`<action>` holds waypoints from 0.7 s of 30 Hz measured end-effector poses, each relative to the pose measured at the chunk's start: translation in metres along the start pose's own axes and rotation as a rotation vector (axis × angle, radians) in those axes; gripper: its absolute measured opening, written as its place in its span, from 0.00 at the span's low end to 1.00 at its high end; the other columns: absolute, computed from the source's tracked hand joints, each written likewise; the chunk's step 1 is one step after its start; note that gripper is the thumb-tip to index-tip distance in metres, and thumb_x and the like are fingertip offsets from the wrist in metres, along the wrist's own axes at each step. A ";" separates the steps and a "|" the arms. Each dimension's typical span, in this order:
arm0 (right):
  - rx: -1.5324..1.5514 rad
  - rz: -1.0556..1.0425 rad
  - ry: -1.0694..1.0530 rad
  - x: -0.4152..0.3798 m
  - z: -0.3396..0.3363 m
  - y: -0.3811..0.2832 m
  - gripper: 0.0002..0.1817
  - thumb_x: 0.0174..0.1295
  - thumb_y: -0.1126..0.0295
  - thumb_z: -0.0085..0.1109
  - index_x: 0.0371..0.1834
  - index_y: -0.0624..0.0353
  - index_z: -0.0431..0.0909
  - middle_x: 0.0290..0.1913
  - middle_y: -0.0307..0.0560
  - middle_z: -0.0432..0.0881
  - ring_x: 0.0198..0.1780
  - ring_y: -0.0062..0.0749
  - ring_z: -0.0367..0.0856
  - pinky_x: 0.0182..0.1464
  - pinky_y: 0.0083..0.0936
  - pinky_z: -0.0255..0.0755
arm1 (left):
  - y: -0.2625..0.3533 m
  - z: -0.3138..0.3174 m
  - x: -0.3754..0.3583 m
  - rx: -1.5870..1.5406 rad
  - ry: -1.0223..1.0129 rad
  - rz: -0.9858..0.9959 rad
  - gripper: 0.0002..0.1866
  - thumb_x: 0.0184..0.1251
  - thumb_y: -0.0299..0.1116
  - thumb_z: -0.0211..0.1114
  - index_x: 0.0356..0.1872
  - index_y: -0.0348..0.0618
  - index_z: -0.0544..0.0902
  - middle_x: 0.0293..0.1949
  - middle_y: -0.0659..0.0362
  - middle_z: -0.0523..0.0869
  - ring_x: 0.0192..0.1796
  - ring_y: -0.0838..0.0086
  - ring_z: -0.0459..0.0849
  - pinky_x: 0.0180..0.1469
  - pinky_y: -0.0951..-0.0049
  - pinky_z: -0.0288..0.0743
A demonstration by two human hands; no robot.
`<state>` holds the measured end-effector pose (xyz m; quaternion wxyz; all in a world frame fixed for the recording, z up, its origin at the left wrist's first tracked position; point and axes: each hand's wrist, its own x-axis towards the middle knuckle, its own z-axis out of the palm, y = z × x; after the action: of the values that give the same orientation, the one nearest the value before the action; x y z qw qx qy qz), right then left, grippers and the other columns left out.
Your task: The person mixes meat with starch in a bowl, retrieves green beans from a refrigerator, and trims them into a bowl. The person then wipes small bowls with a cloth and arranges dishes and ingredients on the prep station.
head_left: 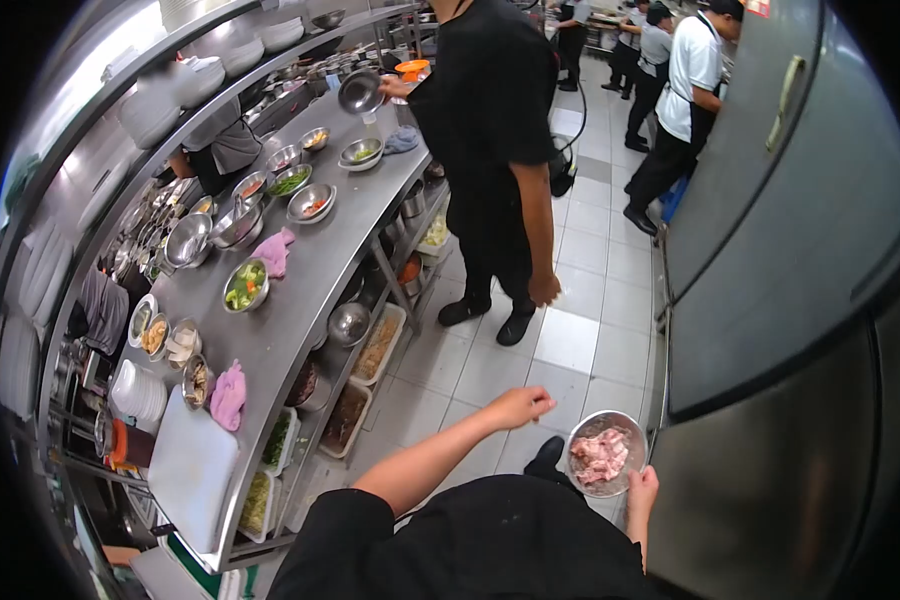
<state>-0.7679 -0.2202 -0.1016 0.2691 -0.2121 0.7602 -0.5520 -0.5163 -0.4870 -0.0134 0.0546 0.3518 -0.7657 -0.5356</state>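
**A bowl of meat by the big fridge**

The bowl [604,453] is sitting low on the right, just in front of the person's body and close to the steel fridge [770,300]. It is round and shiny, so it has no long side. Pink meat [600,455] is lying inside it.

The right hand [642,490] is holding the bowl by the near rim, with the fingers curled on the edge. The left hand [518,406] is hanging in the air to the left of the bowl, near it but not touching. Its fingers are loosely bent and are holding nothing. So the right hand is the nearer one, and the bowl is lying to the right of the free hand.

Further left, a long table [300,300] is holding many small bowls of food, a white board [192,468] and pink cloths [228,395]. Another person in black [490,110] is standing by the table, lifting a metal bowl. More people are working far back.
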 end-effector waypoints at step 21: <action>-0.391 0.090 -0.562 0.669 0.218 -0.090 0.19 0.74 0.54 0.51 0.37 0.62 0.73 0.25 0.46 0.77 0.22 0.32 0.79 0.22 0.30 0.73 | -0.002 -0.245 0.394 -0.565 0.726 -0.298 0.11 0.64 0.33 0.61 0.29 0.37 0.73 0.25 0.54 0.83 0.25 0.72 0.86 0.26 0.69 0.80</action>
<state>-1.1375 -0.8193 -0.1867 0.4463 -0.3696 0.7563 -0.3036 -0.6969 -0.9137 -0.0276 0.3345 0.5932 -0.4629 -0.5674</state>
